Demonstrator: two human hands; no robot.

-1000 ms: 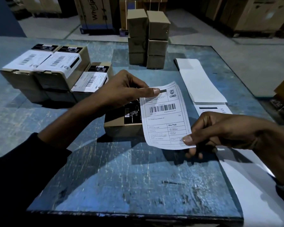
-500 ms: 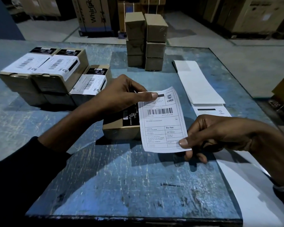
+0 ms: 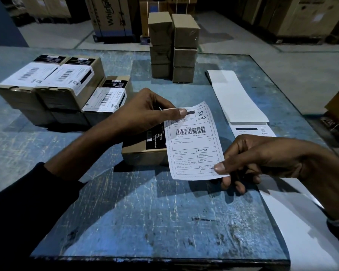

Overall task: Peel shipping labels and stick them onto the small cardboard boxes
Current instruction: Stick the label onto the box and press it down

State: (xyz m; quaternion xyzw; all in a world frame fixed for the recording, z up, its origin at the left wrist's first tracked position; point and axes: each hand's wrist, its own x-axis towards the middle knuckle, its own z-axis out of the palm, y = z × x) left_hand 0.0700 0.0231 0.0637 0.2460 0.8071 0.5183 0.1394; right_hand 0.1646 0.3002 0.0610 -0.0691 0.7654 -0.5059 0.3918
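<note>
A white shipping label (image 3: 195, 141) with a barcode hangs in the air over the table's middle. My left hand (image 3: 145, 112) pinches its top left corner. My right hand (image 3: 249, 159) pinches its bottom right corner. Under and left of the label sits a small cardboard box (image 3: 141, 153) with a black sticker on top, partly hidden by the label and my left hand. The fan-folded label strip (image 3: 237, 98) lies on the right, its backing trailing toward me.
Labelled boxes (image 3: 53, 85) are stacked at the left on the worn blue table (image 3: 164, 222). Two stacks of plain brown boxes (image 3: 172, 45) stand at the back. Large cartons (image 3: 110, 16) sit on the floor beyond the table.
The label, held at both corners, has shifted slightly left, down toward the box; both hands keep their pinch.
</note>
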